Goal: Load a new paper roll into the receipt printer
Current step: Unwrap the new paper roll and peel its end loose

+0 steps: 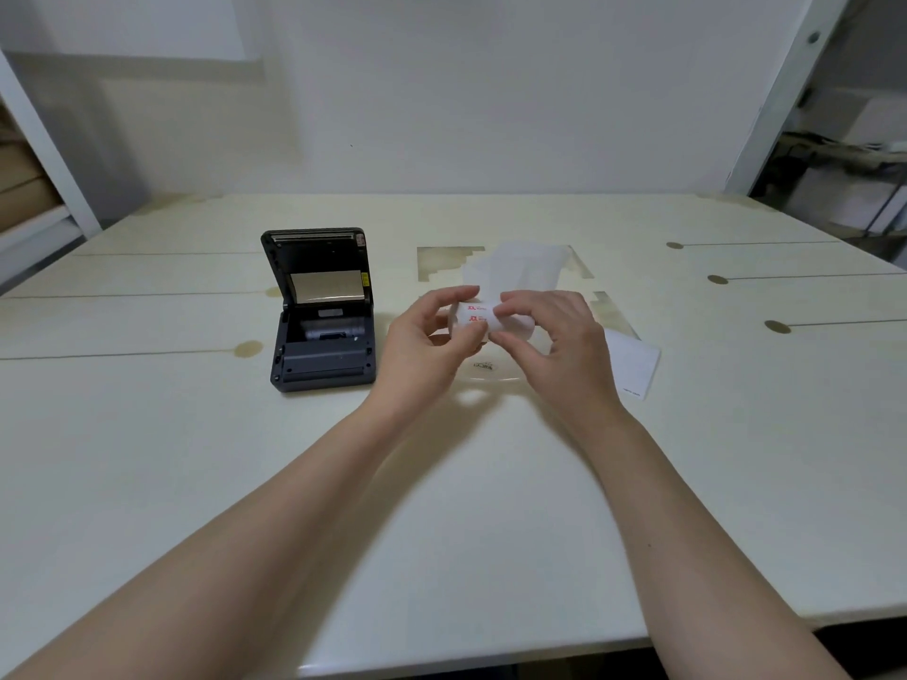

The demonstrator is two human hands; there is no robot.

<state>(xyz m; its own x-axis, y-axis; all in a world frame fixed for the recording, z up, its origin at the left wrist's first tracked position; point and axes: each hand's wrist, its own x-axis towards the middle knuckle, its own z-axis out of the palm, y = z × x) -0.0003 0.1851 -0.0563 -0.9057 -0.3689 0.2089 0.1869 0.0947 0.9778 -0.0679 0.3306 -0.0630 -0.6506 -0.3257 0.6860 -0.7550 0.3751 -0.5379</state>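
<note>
A small dark grey receipt printer stands left of centre on the table with its lid tilted up and back, and its paper bay shows no roll. Just right of it I hold a white paper roll with red print a little above the table. My left hand grips the roll's left end. My right hand pinches the roll's right side with thumb and fingertips. Much of the roll is hidden by my fingers.
The pale table reaches to a white wall. Loose white paper strips lie behind my hands, a white slip lies to the right, and a clear round disc lies under them. Shelving stands at both sides.
</note>
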